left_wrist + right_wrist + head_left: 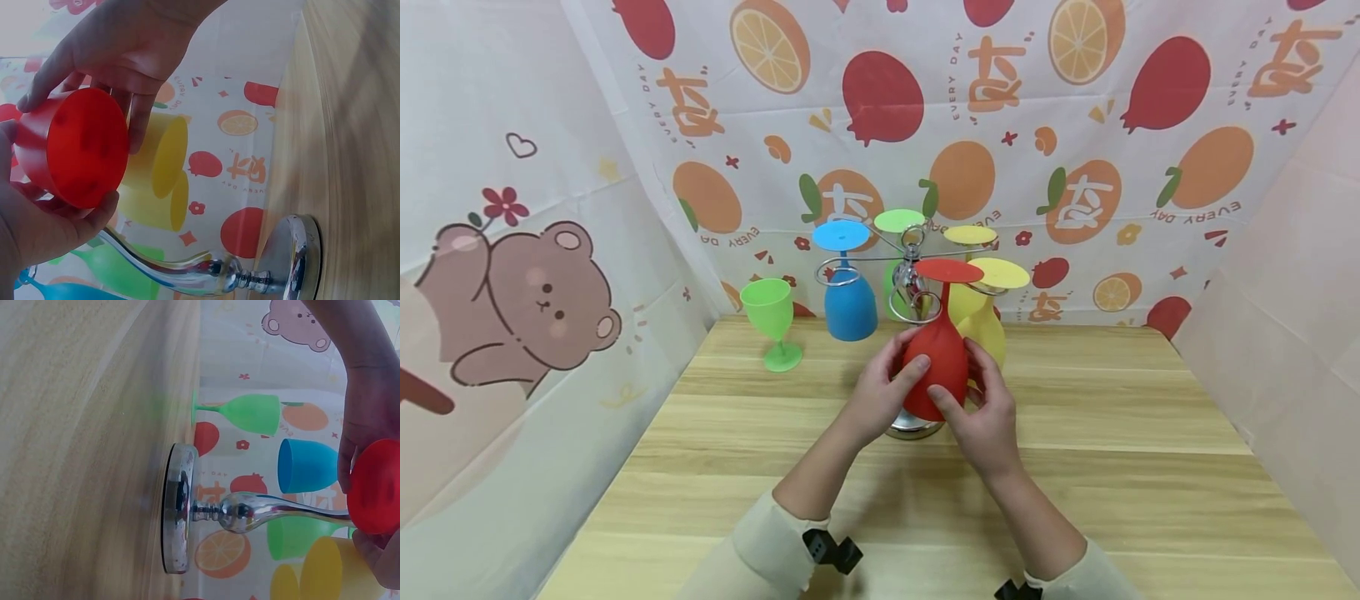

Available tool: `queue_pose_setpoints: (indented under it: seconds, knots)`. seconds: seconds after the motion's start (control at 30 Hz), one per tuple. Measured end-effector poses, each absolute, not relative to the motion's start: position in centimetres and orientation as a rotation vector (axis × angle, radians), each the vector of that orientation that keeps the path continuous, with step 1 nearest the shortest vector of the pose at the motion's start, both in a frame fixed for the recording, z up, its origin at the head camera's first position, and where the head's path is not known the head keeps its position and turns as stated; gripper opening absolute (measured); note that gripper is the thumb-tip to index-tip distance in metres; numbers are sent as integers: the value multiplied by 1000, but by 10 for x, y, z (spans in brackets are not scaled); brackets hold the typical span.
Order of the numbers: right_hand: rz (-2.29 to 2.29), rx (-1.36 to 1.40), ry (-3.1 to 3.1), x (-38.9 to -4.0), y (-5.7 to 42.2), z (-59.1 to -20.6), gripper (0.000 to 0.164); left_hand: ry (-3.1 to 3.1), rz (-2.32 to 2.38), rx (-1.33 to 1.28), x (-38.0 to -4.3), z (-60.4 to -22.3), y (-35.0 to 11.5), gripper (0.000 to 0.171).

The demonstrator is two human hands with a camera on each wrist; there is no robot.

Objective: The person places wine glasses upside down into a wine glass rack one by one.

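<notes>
Both hands hold a red plastic goblet [936, 367] upside down, bowl lowest. My left hand [880, 392] grips the bowl from the left, and my right hand [992, 412] from the right, thumbs on the near side. The goblet's stem stands beside a wire ring at the front of a chrome rack [250, 512], with its red foot [950, 270] above ring height. In the left wrist view the open mouth of the red goblet [90, 150] shows between the fingers of both hands.
Upside down on the rack hang a blue goblet [850, 308], a green goblet [294, 537] and two yellow goblets [165, 156]. Another green goblet [769, 312] stands upright on the wooden table [715, 500], left of the rack. Behind is a printed cloth [820, 92].
</notes>
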State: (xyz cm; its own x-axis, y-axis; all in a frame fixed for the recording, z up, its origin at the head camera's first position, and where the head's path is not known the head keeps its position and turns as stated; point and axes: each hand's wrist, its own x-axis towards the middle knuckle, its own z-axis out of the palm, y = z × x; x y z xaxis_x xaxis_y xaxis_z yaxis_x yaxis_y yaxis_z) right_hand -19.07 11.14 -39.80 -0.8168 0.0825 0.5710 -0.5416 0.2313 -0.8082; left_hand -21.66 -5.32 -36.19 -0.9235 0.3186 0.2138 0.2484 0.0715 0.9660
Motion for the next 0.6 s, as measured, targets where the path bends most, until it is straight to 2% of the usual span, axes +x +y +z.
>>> queue_pose_setpoints:
  seconds: [0.6]
  knots:
    - [1502, 365, -2039, -188, 107, -397, 72, 2254, 2012, 611, -220, -366, -57, 53]
